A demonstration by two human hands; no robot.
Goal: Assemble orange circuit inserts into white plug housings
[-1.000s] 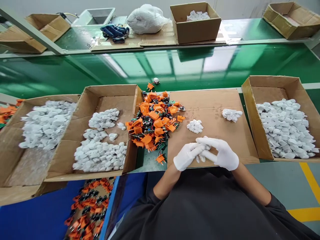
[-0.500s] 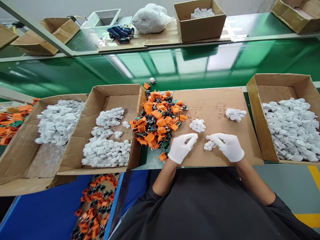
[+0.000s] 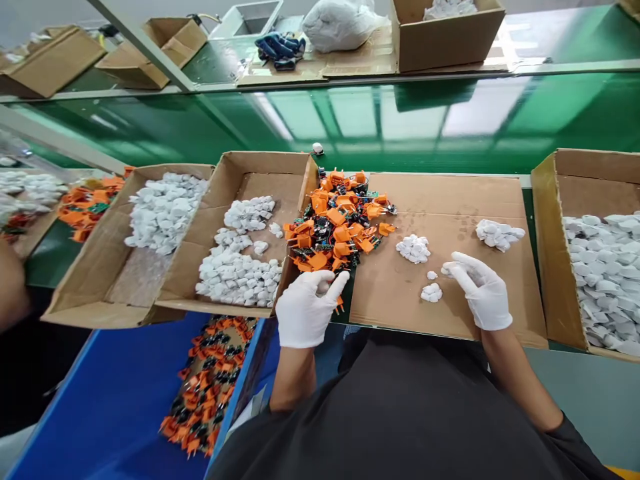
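My left hand (image 3: 311,305), in a white glove, is at the near edge of the heap of orange plug parts (image 3: 343,220), thumb and forefinger apart; nothing shows between them. Over the cardboard sheet (image 3: 390,310), my gloved right hand (image 3: 477,288) has its thumb and forefinger pressed together; whatever they hold is too small to name. Just left of those fingertips lie a single white piece (image 3: 432,275) and a small white cluster (image 3: 431,293). Further back are two more white piles, one in the middle (image 3: 413,249) and one at the right (image 3: 499,235).
Left of the heap are two cardboard boxes of white pieces (image 3: 240,280), (image 3: 165,210); another box (image 3: 543,247) stands at the right. Behind runs a green surface (image 3: 225,127). A blue bin (image 3: 125,393) with orange parts is below left. Another person's arm (image 3: 11,287) shows at far left.
The view has shifted left. My left hand has moved left from the cardboard to the orange heap. My right hand has drawn back from the small cluster, where a single piece now lies apart.
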